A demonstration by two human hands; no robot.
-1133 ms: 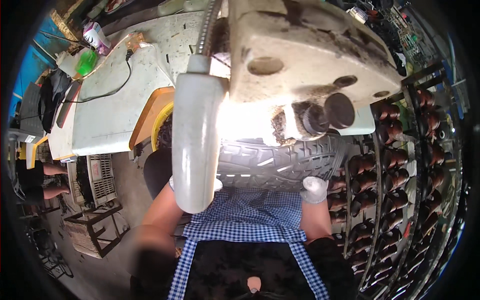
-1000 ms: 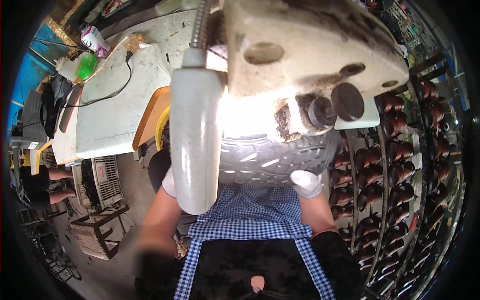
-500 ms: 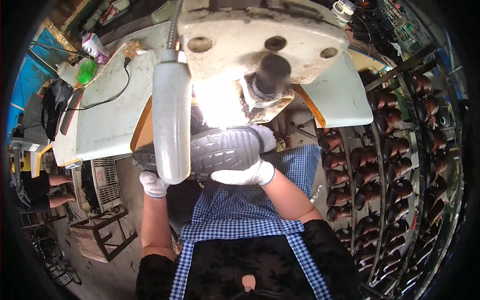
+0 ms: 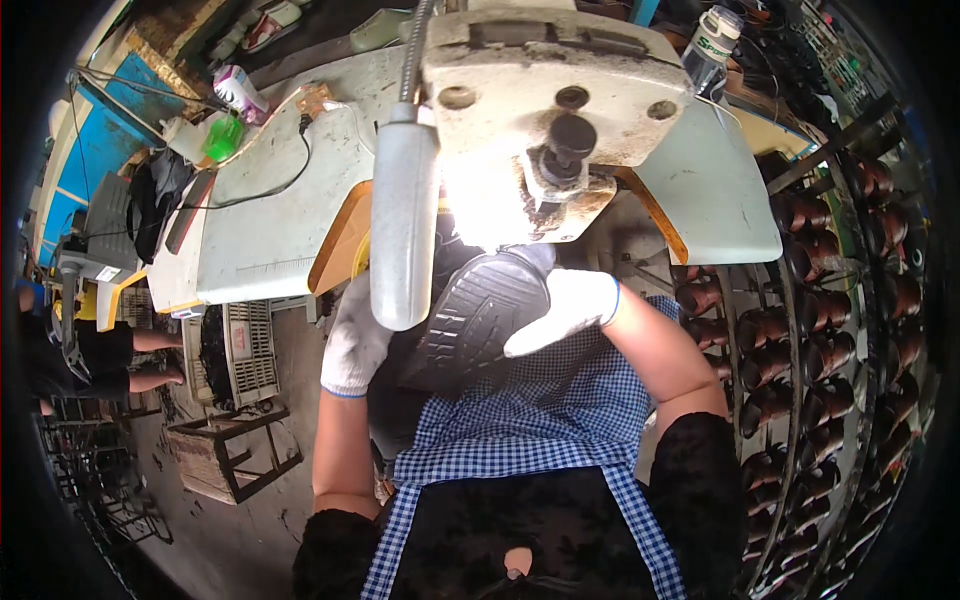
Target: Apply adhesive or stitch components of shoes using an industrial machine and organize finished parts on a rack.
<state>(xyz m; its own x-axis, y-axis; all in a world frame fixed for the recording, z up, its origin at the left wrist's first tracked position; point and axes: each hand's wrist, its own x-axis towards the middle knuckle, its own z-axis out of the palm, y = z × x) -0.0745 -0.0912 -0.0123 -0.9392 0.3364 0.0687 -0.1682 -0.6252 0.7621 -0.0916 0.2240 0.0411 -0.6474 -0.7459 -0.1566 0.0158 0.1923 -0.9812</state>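
A shoe (image 4: 470, 315) with a black treaded sole is tilted under the sewing machine head (image 4: 560, 90), its upper end close to the bright work light. My right hand (image 4: 575, 310), in a white glove, grips the shoe at its right side, thumb laid across the sole and the other fingers out of sight behind it. Left of the shoe is my left hand (image 4: 357, 340), also gloved. Its fingers run behind the grey lamp housing (image 4: 405, 220), so whether they touch the shoe is hidden. Glare hides the needle area.
A pale worktable (image 4: 290, 215) with a black cable flanks the machine on both sides. Racks of brown shoes (image 4: 825, 350) stand at right. On the left are a plastic crate (image 4: 250, 350), a wooden stool (image 4: 235, 455) and another person's legs (image 4: 155, 360).
The shoe has swung from lying crosswise to a steep tilt, one end up toward the machine. My left hand has shifted up from the shoe's left end. The whole view has shifted too.
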